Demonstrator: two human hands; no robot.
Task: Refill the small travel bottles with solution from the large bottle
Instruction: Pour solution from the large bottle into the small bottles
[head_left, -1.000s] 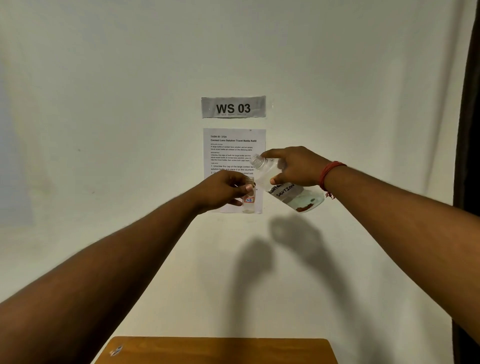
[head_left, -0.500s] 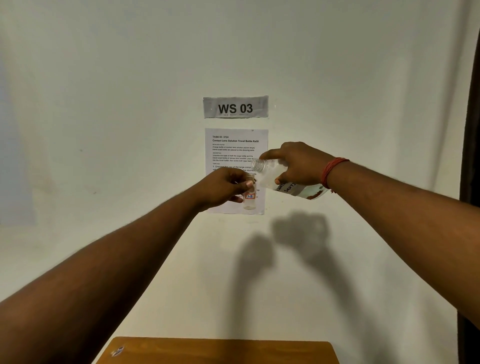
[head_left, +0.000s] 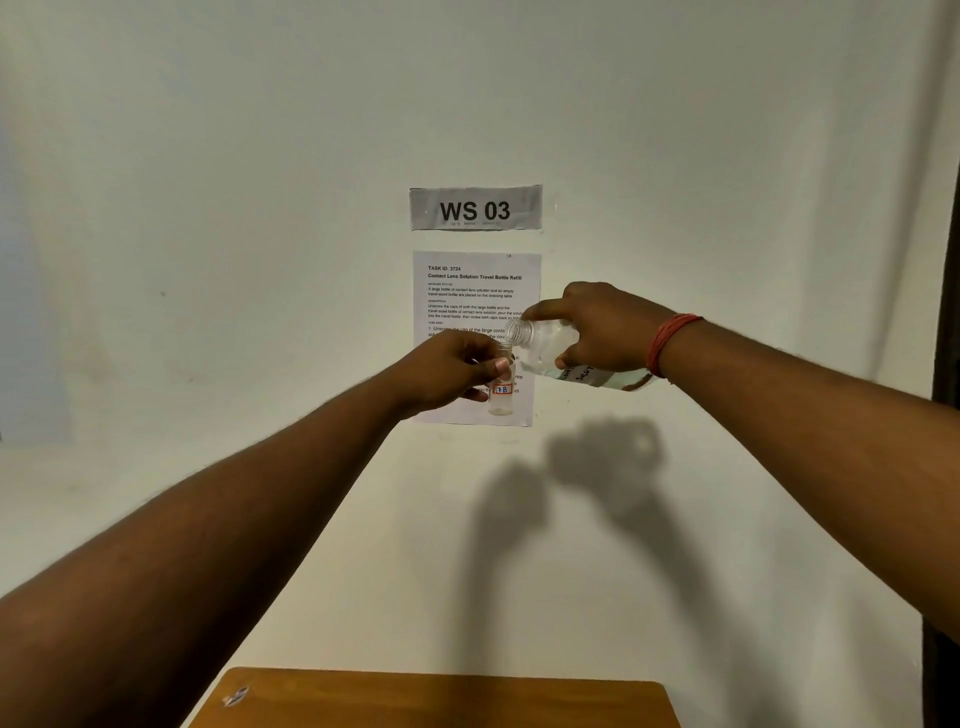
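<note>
- I see the left hand (head_left: 449, 371) raised in front of the wall, its fingers (head_left: 496, 368) curled round the neck of the small travel bottle (head_left: 502, 384), which stands upright (a red-bordered tag reading "7B" on its side).
- The right hand (head_left: 605, 327) is at 3 o'clock from the left, fingers wrapped round the large bottle (head_left: 561, 351), thumb underneath.
- The large bottle is uncapped and tipped nearly level, its open mouth at 9 o'clock, just above and touching or almost touching the small bottle's rim; I cannot tell which.
- Clear liquid sits in the large bottle; whether any is flowing I cannot tell.
- A red thread band (head_left: 670, 343) circles the right wrist.
- Behind the hands, a "WS 03" sign (head_left: 475, 208) hangs at 12 o'clock above an instruction sheet (head_left: 475, 291).
- A wooden table (head_left: 441, 699) edge shows at 6 o'clock.
</note>
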